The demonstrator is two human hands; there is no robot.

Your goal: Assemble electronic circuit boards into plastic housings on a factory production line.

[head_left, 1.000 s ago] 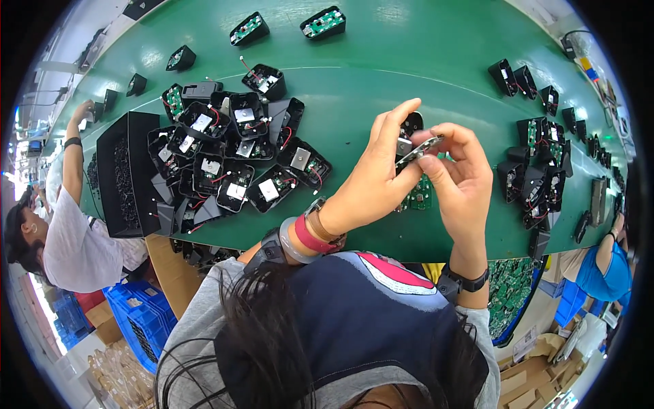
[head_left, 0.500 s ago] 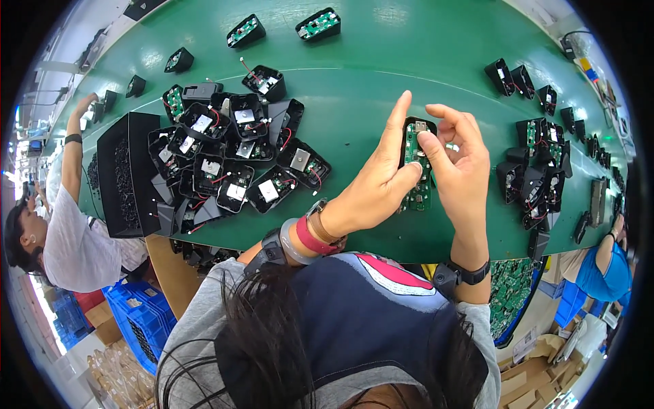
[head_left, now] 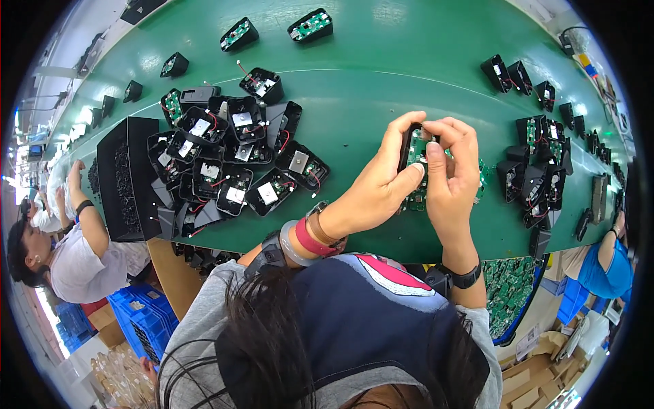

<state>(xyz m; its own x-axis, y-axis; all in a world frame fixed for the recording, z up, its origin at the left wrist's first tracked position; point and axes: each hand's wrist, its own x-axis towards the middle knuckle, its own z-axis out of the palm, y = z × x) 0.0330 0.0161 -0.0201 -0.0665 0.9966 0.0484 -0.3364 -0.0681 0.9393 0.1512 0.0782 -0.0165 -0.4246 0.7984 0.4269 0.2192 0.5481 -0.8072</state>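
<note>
Right of the frame's centre, your left hand (head_left: 373, 178) gripped the black case (head_left: 405, 148) with the green board (head_left: 420, 144), its long side running up the frame; your right hand (head_left: 455, 169) closed on its upper right edge.

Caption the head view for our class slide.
Left hand and right hand hold a black case with a green circuit board.

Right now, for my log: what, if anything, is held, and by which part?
A black housing with a circuit board inside: left hand on its left side, thumb over the board; right hand at its upper right.
</note>
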